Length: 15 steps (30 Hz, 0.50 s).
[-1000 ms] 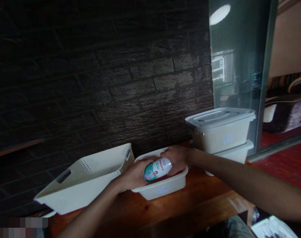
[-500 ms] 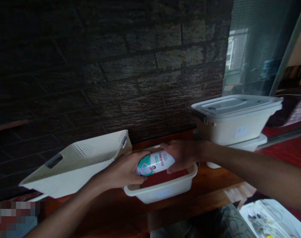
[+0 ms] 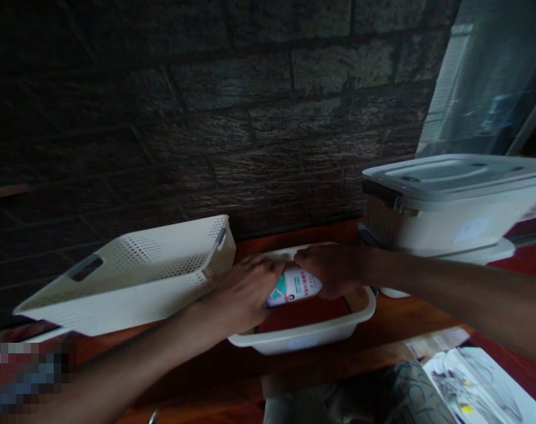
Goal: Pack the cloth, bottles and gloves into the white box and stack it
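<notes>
Between my two hands lies a white and teal bottle (image 3: 297, 285) with red printed characters, held on its side. My left hand (image 3: 252, 288) is closed round its teal end. My right hand (image 3: 327, 271) grips the other end, so that end is hidden. Both hands and the bottle are over a small white plastic tub (image 3: 303, 340), inside its rim. Something flat and dark red shows in the tub beneath the bottle; I cannot make out what it is.
A cream perforated basket (image 3: 118, 309) stands at the left. Lidded storage boxes (image 3: 449, 218) are stacked at the right. All rest on a wooden table (image 3: 409, 315) against a dark brick wall (image 3: 206, 118). A white tray (image 3: 484, 383) with small items sits lower right.
My hands have brought the bottle lower into the tub, and my left hand now covers more of its teal end. The view has shifted, so the storage boxes appear farther right.
</notes>
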Each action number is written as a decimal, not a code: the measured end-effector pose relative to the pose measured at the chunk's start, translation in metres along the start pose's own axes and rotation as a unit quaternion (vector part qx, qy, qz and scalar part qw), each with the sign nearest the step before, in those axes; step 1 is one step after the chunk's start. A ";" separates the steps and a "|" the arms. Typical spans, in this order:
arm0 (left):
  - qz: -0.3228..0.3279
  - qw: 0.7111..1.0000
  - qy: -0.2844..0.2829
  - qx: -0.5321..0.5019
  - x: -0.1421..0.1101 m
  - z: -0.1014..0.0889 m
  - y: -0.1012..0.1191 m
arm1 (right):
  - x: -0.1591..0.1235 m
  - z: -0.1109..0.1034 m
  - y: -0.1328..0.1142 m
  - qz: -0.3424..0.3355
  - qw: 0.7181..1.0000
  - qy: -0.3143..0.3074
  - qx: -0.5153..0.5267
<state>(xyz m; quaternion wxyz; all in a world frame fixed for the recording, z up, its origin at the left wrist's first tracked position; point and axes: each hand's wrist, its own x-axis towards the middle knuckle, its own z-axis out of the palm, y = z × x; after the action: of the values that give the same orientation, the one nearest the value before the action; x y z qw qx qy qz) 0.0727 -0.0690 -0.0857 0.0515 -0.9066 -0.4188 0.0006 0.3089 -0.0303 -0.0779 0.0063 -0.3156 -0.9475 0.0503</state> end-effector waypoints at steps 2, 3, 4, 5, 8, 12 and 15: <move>0.009 1.000 -0.016 0.013 0.005 0.005 0.004 | 0.000 0.004 -0.002 0.014 0.999 -0.005 -0.029; 0.014 1.000 -0.020 0.016 0.008 0.007 0.006 | 0.000 0.007 -0.003 0.018 0.999 -0.005 -0.044; 0.019 0.999 -0.024 0.019 0.011 0.008 0.008 | 0.000 0.012 -0.003 0.023 0.998 -0.003 -0.058; 0.023 0.999 -0.028 0.022 0.013 0.009 0.009 | 0.001 0.017 -0.002 0.027 0.997 -0.001 -0.070; 0.029 0.998 -0.046 0.033 0.019 0.014 0.011 | 0.003 0.031 -0.002 0.043 0.995 0.010 -0.089; 0.032 0.997 -0.063 0.037 0.020 0.022 0.010 | 0.003 0.037 -0.004 0.060 0.993 0.014 -0.098; 0.030 0.996 -0.076 0.043 0.017 0.021 0.010 | -0.002 0.031 -0.006 0.067 0.993 0.011 -0.095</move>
<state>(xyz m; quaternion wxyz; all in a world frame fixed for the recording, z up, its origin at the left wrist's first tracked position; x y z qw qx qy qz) 0.0910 -0.0606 -0.1065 0.0581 -0.9128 -0.3942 0.0893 0.3052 -0.0388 -0.1077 -0.0165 -0.3783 -0.9245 -0.0429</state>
